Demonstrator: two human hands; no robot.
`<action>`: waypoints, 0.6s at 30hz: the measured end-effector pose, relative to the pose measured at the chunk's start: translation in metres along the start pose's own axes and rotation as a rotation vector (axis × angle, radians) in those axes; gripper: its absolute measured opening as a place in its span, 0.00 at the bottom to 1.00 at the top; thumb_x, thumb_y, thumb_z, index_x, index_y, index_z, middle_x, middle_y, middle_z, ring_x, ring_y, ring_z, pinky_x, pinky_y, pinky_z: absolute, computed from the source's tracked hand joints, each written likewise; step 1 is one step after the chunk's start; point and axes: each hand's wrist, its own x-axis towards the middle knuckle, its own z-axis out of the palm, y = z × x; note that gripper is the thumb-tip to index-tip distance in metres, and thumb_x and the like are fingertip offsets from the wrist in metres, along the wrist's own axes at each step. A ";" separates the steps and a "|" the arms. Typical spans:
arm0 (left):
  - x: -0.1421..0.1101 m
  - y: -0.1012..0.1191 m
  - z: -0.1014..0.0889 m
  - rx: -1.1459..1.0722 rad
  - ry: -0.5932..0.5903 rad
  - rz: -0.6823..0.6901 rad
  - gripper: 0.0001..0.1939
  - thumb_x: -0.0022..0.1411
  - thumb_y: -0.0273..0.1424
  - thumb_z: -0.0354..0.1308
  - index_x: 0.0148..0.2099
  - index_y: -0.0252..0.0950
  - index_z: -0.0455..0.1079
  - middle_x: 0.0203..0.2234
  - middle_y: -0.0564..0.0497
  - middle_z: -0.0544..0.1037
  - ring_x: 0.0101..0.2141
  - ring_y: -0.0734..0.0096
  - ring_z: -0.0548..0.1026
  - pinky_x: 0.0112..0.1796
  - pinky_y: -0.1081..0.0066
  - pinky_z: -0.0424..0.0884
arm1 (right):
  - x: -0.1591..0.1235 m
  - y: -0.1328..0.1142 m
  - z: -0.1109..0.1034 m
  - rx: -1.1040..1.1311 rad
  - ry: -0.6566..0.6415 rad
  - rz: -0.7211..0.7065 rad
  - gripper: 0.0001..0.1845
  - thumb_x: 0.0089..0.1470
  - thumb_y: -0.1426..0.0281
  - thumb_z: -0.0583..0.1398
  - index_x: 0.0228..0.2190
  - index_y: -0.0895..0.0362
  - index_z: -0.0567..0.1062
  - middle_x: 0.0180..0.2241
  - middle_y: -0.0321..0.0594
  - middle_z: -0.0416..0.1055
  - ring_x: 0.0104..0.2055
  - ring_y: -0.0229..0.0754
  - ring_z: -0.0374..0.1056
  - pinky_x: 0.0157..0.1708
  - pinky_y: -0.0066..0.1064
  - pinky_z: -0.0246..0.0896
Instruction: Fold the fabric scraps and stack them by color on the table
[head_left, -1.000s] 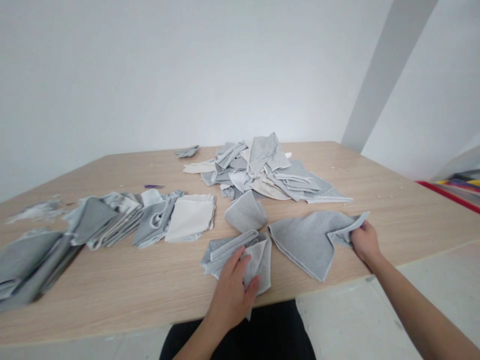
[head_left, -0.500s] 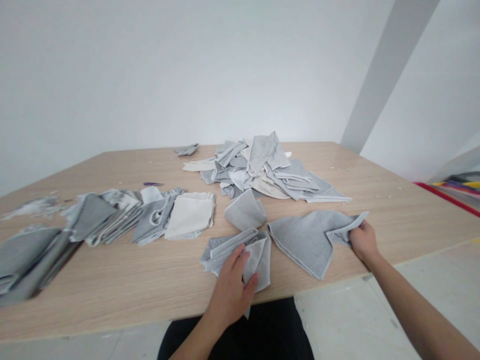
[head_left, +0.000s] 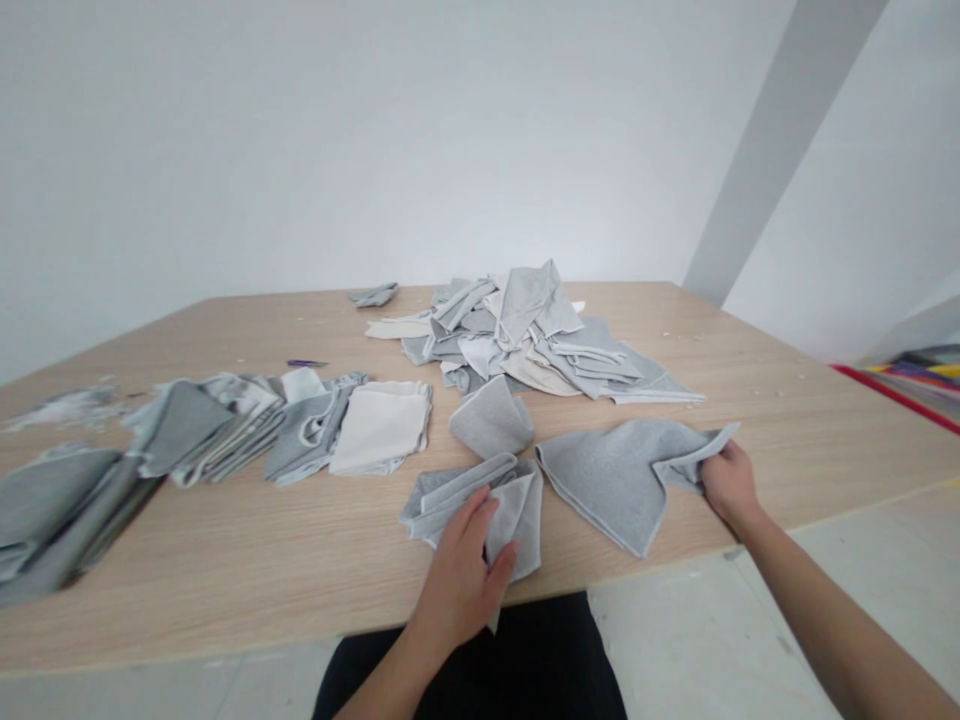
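Note:
Near the table's front edge, my left hand (head_left: 470, 560) is closed on a bunched grey cloth (head_left: 523, 515), thumb and fingers round its folds. Part of that cloth hangs over the edge, below my thumb. Off to the right, my right hand (head_left: 729, 485) grips the right end of another grey cloth (head_left: 611, 475) with pale edging, its fingers largely hidden. The rest of this cloth lies spread and creased on the table. A small folded grey cloth (head_left: 491, 420) rests just beyond the bunched one, apart from both hands.
A heap of grey and cream cloths (head_left: 525, 335) lies at the back of the wooden table (head_left: 285, 570). Folded piles, including a cream stack (head_left: 380, 428), line the left side. Purple-handled snips (head_left: 306, 363) lie behind them, and white scraps (head_left: 71, 408) at far left.
Both hands keep their hold on the cloths, which have hardly moved. Only the camera view has shifted slightly.

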 end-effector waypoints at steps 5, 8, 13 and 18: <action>0.000 0.000 0.000 -0.006 0.004 -0.011 0.24 0.63 0.37 0.53 0.59 0.34 0.61 0.60 0.39 0.62 0.59 0.54 0.63 0.57 0.53 0.63 | -0.001 0.001 -0.001 -0.037 0.002 0.016 0.16 0.37 0.69 0.53 0.28 0.62 0.77 0.27 0.46 0.76 0.31 0.49 0.69 0.28 0.34 0.61; 0.000 0.000 0.000 -0.007 -0.008 -0.013 0.24 0.63 0.37 0.53 0.59 0.34 0.60 0.60 0.39 0.62 0.59 0.54 0.62 0.57 0.52 0.63 | -0.001 0.002 0.000 -0.035 0.001 0.014 0.17 0.38 0.69 0.53 0.29 0.62 0.77 0.28 0.45 0.76 0.32 0.49 0.69 0.30 0.34 0.61; 0.000 0.000 0.000 -0.026 -0.009 -0.006 0.24 0.64 0.36 0.53 0.59 0.35 0.59 0.60 0.38 0.62 0.59 0.53 0.62 0.57 0.50 0.63 | -0.002 -0.001 0.000 -0.023 0.005 0.031 0.17 0.37 0.69 0.53 0.29 0.62 0.77 0.29 0.46 0.77 0.33 0.50 0.69 0.31 0.35 0.62; 0.001 0.001 -0.001 -0.047 0.007 -0.008 0.23 0.63 0.35 0.53 0.59 0.35 0.59 0.59 0.39 0.63 0.58 0.53 0.63 0.56 0.50 0.63 | -0.003 -0.002 -0.001 -0.026 0.013 0.015 0.17 0.39 0.70 0.53 0.30 0.63 0.77 0.28 0.46 0.77 0.32 0.50 0.69 0.30 0.34 0.61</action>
